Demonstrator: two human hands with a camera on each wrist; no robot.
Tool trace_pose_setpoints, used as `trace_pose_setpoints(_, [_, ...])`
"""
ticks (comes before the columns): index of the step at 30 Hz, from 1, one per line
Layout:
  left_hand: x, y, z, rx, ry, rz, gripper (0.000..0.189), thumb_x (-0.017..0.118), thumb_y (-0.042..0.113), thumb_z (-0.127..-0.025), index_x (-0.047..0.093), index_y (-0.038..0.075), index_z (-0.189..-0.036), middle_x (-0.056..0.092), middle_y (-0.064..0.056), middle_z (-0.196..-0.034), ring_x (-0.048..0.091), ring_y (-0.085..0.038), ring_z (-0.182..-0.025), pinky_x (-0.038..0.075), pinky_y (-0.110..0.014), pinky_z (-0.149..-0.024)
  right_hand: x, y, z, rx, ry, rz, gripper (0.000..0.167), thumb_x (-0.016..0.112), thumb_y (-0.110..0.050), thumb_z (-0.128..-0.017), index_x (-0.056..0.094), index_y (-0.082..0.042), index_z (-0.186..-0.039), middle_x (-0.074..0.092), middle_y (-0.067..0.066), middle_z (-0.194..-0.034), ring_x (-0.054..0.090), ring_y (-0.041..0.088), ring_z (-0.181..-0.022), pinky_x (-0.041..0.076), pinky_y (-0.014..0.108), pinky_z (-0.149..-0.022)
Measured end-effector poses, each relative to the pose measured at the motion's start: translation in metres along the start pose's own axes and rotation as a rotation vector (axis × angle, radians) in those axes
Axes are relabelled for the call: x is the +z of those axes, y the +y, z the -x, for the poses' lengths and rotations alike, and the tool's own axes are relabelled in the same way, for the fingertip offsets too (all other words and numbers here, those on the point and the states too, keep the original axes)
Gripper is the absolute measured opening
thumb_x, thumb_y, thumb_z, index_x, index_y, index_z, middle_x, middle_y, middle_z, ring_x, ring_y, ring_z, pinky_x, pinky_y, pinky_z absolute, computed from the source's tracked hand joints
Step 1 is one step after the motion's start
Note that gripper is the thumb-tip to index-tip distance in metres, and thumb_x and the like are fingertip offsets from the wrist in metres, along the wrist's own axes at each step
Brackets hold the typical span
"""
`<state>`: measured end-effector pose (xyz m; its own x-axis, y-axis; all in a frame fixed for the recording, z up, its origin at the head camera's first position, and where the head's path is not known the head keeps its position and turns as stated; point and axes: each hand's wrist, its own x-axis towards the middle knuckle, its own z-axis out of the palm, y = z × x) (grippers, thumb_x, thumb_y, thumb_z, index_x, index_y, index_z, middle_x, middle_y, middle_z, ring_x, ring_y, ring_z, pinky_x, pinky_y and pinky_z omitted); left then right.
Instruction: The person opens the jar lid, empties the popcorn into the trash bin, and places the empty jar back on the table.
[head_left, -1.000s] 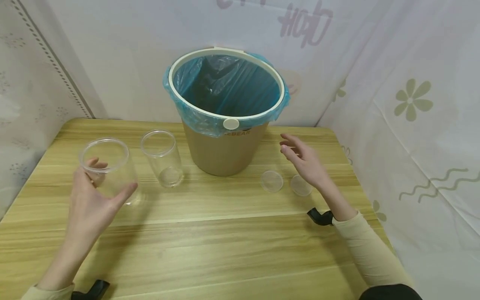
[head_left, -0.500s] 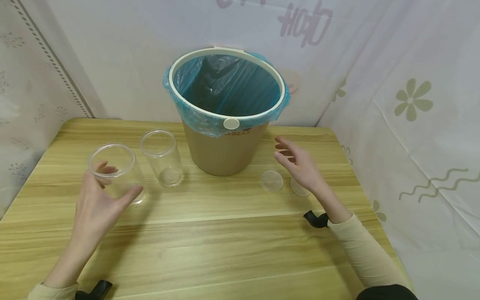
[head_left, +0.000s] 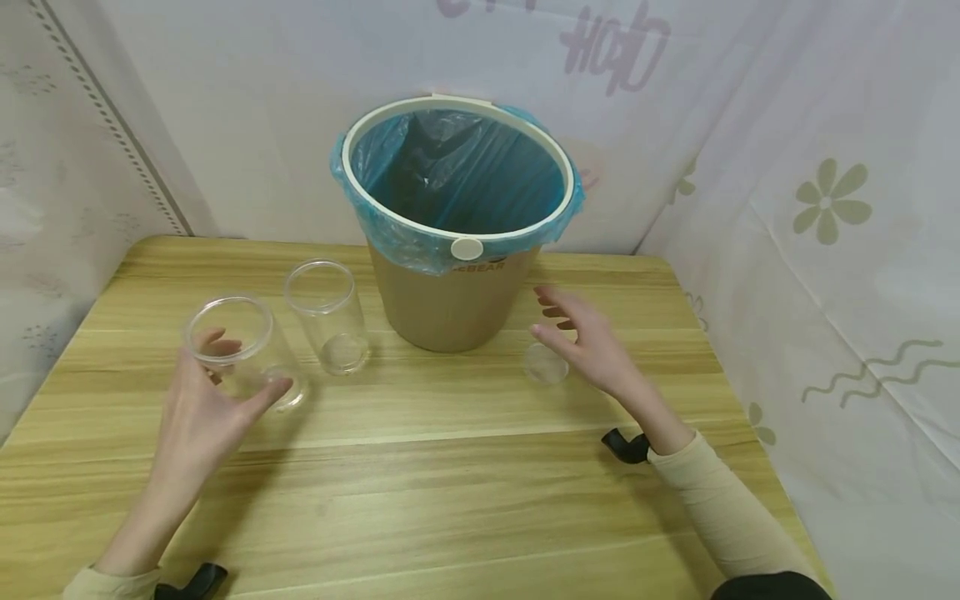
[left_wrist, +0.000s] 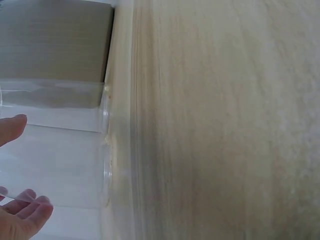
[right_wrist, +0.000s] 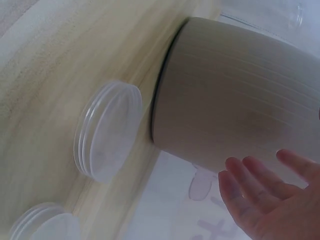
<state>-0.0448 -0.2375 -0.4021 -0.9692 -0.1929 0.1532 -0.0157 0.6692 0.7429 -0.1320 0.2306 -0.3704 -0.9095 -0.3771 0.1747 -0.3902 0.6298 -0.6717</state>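
My left hand [head_left: 206, 408] grips a clear plastic jar [head_left: 258, 360] with the thumb on one side and curled fingers on the other. The jar's mouth is uncovered; its base is at or just over the wooden table. Behind it and a little to the right stands a second clear jar [head_left: 327, 321]. My right hand [head_left: 588, 346] hovers with fingers spread and holds nothing. Below it lies a round clear lid [head_left: 546, 364], also seen as a ridged disc [right_wrist: 110, 131] in the right wrist view. Another lid [right_wrist: 47, 225] shows there, hidden by the hand in the head view.
A tan bin [head_left: 450, 304] with a blue plastic liner [head_left: 408, 237] and cream rim stands at the back middle of the table [head_left: 420, 500]. Patterned white cloth [head_left: 262, 108] hangs around the back and sides. Black wrist mounts [head_left: 626, 446] stick out near the sleeves.
My left hand has brought the jar right and slightly nearer, closer to the second jar. The right hand has moved left and toward me, now covering the right-hand lid in the head view.
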Motion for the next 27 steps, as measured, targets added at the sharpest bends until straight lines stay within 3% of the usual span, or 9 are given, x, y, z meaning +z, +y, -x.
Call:
trace_pose_setpoints(9, [0.001,-0.003,0.0,-0.007,-0.018,0.003,0.107,0.087,0.033,-0.083,0.018,0.002,-0.158,0.051,-0.029,-0.146,0.051,-0.057,-0.123,0.042,-0.069,-0.095,0.007,-0.003,0.003,-0.035,-0.034,0.063,0.062,0.064,-0.041,-0.101,0.045,-0.019,-0.156,0.052,0.007,-0.155,0.058,0.029,-0.134,0.052,0.053,-0.107])
trace_pose_setpoints(15, [0.002,-0.004,-0.002,0.001,-0.011,0.0,0.107,0.088,0.033,-0.081,0.02,0.003,-0.158,0.054,-0.026,-0.146,0.053,-0.049,-0.123,0.042,-0.065,-0.097,0.011,-0.005,0.006,0.003,-0.07,0.128,0.066,0.06,-0.054,-0.1,0.042,-0.026,-0.157,0.049,0.002,-0.158,0.052,0.027,-0.141,0.05,0.053,-0.11])
trace_pose_setpoints(21, [-0.001,-0.003,-0.002,-0.008,-0.042,0.01,0.114,0.088,0.035,-0.082,0.011,0.009,-0.163,0.048,-0.026,-0.151,0.05,-0.054,-0.125,0.041,-0.067,-0.094,0.017,-0.006,0.009,-0.025,-0.077,0.166,0.066,0.06,-0.054,-0.1,0.041,-0.03,-0.157,0.047,0.002,-0.159,0.047,0.029,-0.147,0.045,0.057,-0.114])
trace_pose_setpoints(25, [-0.005,-0.001,-0.001,-0.008,-0.017,0.058,0.116,0.09,0.029,-0.08,0.011,0.025,-0.164,0.042,-0.02,-0.154,0.044,-0.038,-0.136,0.039,-0.035,-0.109,0.02,-0.005,0.01,-0.077,-0.066,0.183,0.065,0.064,-0.048,-0.1,0.043,-0.025,-0.157,0.05,0.004,-0.157,0.049,0.029,-0.144,0.047,0.056,-0.113])
trace_pose_setpoints(27, [-0.008,0.003,0.0,-0.001,0.014,0.085,0.117,0.09,0.024,-0.08,0.01,0.03,-0.164,0.04,-0.019,-0.156,0.042,-0.034,-0.14,0.03,-0.015,-0.108,0.021,-0.005,0.01,-0.092,-0.06,0.185,0.064,0.065,-0.045,-0.1,0.044,-0.024,-0.156,0.051,0.005,-0.156,0.05,0.029,-0.143,0.047,0.056,-0.112])
